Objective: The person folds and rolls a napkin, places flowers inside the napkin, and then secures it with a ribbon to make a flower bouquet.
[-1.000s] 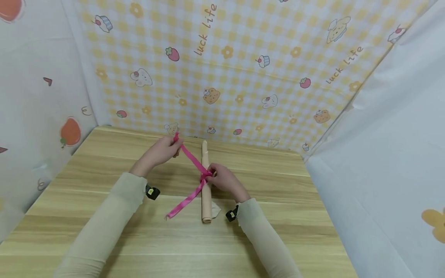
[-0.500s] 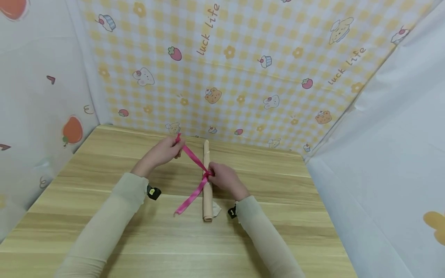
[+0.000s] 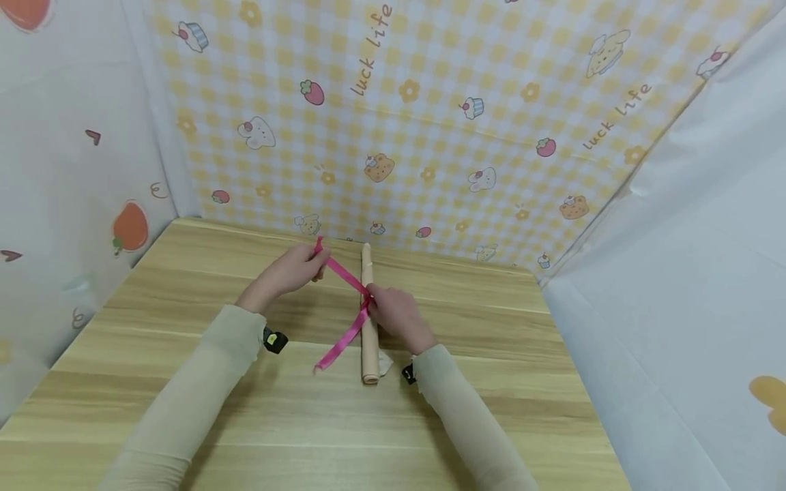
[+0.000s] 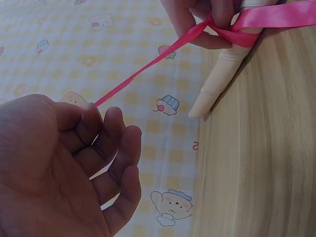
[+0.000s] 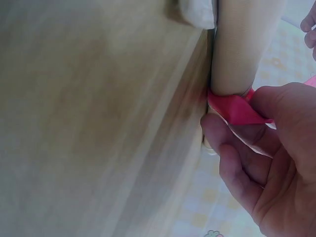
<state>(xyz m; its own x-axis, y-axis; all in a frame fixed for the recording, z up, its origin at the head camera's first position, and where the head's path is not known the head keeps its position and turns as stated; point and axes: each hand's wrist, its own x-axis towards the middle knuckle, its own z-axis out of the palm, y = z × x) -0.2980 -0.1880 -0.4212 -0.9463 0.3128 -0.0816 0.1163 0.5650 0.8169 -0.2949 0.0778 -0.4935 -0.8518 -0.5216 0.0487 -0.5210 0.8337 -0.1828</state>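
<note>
A slim beige roll (image 3: 370,351) lies lengthwise on the wooden table, its near end showing coiled layers. A bright pink ribbon (image 3: 346,275) loops round its middle; in the left wrist view the ribbon (image 4: 158,59) runs taut from the roll (image 4: 217,81). My left hand (image 3: 293,268) pinches one ribbon end, up and left of the roll, between thumb and index finger; its other fingers (image 4: 129,148) curl loosely. At the loop, my right hand (image 3: 398,310) pinches the ribbon against the roll's right side. The other ribbon tail slants down to the left.
Part of a small whitish piece (image 3: 385,363) shows beside the roll's near end, its kind unclear. Behind the table (image 3: 491,409) hangs a yellow checked cloth (image 3: 430,136). White cloth walls stand at left and right. Each wrist wears a small black camera (image 3: 275,341).
The right fingers have closed in over the ribbon loop and moved slightly up. The ribbon's free tail has swung a little right and up. My left hand keeps its pinch.
</note>
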